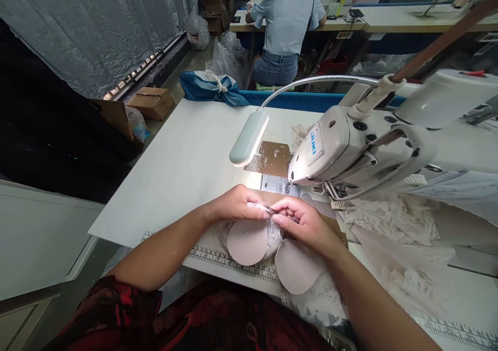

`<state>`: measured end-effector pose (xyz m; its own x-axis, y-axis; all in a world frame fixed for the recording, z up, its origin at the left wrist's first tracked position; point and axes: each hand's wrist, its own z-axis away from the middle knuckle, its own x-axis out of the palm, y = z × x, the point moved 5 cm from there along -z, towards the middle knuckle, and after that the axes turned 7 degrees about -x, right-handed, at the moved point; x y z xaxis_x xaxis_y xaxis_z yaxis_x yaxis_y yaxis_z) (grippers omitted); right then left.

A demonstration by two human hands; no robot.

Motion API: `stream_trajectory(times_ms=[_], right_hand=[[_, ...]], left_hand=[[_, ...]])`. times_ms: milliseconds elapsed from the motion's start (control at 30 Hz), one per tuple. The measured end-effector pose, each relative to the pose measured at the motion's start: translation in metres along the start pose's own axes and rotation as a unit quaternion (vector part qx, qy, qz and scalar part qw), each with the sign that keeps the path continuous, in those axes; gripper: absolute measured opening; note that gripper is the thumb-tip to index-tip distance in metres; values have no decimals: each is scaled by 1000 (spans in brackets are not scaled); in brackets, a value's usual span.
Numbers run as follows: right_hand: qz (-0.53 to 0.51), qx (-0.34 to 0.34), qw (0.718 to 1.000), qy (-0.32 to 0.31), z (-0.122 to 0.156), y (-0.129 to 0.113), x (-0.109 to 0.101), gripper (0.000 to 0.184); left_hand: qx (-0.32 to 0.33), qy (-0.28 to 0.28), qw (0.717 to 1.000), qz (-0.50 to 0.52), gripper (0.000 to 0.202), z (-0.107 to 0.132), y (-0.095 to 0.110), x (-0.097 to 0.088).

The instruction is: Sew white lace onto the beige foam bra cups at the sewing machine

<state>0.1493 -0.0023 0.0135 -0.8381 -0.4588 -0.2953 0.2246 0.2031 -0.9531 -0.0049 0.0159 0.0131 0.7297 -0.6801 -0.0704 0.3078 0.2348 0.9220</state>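
Observation:
A bra with two pale pink cups point(247, 243) and white lace edging hangs below my hands at the table's front edge. My left hand point(243, 204) pinches the bra's lace edge between thumb and fingers. Close against it, my right hand point(298, 218) is closed around a slim dark metal tool, apparently thread snips point(270, 210), whose tip meets the lace at my left thumb. Most of the tool is hidden by my fingers. Just beyond both hands stands the needle area of a white JUKI sewing machine point(330, 143).
A lamp point(249, 138) on a bendable metal neck hangs over the white table point(167, 169). Lace pieces point(392, 221) are heaped right of the machine. Printed ruler marks run along the front edge. Ahead, a seated person point(290, 24) works at another table; cardboard boxes point(151, 103) stand on the floor at left.

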Motion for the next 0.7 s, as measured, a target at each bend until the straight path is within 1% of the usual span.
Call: stream_trajectory(times_ms=[100,233,300,367,433,467,533,600,633,700], right_hand=[[-8,3,1000,-8,-2,-1,3,17],[27,11,1000,11,-4,-1,6,17],[-6,30,999,26,-3,3,7,18],[-72,58,995,31,-3,8,9,23],[-117,78,990,9,-2,11,13,33],[-121,83,989,-4,-2,11,14,35],[-102,87,991,-14,-1,10,14,31],[-82,96,992,-8,-1,9,12,25],[-78,104,992,-3,0,8,11,24],[-83,118,990,0,1,6,10,22]], left_hand=[[-6,13,1000,-18,33,-1,-3,0],[7,4,999,-52,33,-4,-7,3],[15,8,998,-53,30,-5,-7,4],[22,4,999,-43,27,-5,-6,4],[27,-10,999,-30,25,-4,-4,3],[27,-21,999,-28,24,-3,-3,2],[15,-50,998,-34,23,0,-2,-2],[4,-64,996,-58,21,3,-3,-9],[0,-62,996,-69,20,5,-3,-13],[-5,-36,996,-76,19,9,-4,-25]])
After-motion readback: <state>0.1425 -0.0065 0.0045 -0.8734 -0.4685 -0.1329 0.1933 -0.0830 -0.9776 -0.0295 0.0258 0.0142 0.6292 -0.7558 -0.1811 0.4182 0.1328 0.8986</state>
